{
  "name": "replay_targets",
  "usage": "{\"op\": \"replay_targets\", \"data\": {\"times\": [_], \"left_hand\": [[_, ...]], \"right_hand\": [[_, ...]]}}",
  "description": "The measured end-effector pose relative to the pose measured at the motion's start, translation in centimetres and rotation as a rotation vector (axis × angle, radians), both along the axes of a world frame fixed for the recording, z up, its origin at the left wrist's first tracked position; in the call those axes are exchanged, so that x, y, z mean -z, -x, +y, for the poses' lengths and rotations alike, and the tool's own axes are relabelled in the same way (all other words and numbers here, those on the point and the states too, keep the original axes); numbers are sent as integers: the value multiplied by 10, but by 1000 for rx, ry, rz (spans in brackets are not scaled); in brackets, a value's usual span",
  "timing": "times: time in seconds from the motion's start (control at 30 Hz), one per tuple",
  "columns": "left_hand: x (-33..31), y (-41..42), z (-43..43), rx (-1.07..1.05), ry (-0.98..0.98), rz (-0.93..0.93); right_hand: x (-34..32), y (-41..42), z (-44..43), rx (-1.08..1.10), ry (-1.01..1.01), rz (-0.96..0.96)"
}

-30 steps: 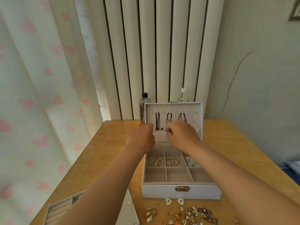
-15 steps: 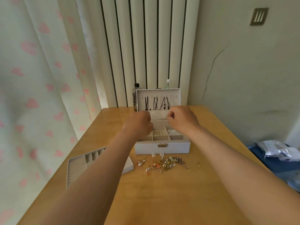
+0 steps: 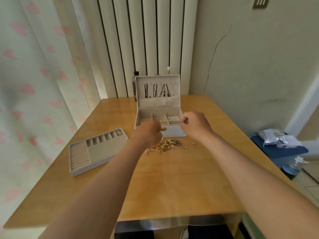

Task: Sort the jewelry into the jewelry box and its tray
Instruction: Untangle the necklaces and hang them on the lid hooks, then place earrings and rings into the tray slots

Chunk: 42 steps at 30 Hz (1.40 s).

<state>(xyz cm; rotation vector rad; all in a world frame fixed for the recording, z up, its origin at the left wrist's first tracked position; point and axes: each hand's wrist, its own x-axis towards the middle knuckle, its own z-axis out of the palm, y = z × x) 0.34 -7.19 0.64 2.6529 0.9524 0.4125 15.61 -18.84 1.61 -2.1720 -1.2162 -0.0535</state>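
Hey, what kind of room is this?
Likely a room in a home, maybe a bedroom: a pink-heart curtain, a tall white radiator behind, and a wooden table with an open jewelry box.

One camera here, riding on the person's head, looking forward and down along both forearms onto the table [image 3: 172, 178]. It faces the far wall and its striped panel [image 3: 146, 40], with the curtain [image 3: 34, 66] filling the left side. Wide lens, edges bending. The left hand [image 3: 148, 133] and right hand [image 3: 195, 125] sit mid-frame, the jewelry box [image 3: 174, 132] just beyond, small and well back; the near table edge crosses the bottom
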Motion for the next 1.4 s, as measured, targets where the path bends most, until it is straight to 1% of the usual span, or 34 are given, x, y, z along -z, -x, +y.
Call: {"op": "replay_targets", "data": {"times": [0.2,0.33,0.57,0.77,0.83,1.0,1.07,1.23,1.4], "left_hand": [[22,-1,4,26,40,37],[39,-7,10,33,15,56],[66,-23,17,73,-40,-46],[87,-31,27,150,-66,-121],[92,-32,29,166,-77,-173],[100,-30,33,196,-74,-256],[101,-29,34,215,-67,-269],[102,-26,37,268,-50,-290],[99,-21,35,287,-39,-297]], "right_hand": [[19,-6,5,-28,18,69],[31,-15,9,-24,0,107],[56,-26,25,-46,-24,129],[83,-31,42,-110,-107,50],[92,-34,43,-133,-130,20],[85,-46,38,-194,-197,-4],[83,-46,35,-215,-168,-9],[89,-42,34,-253,4,19],[90,-42,35,-265,153,-1]]}}
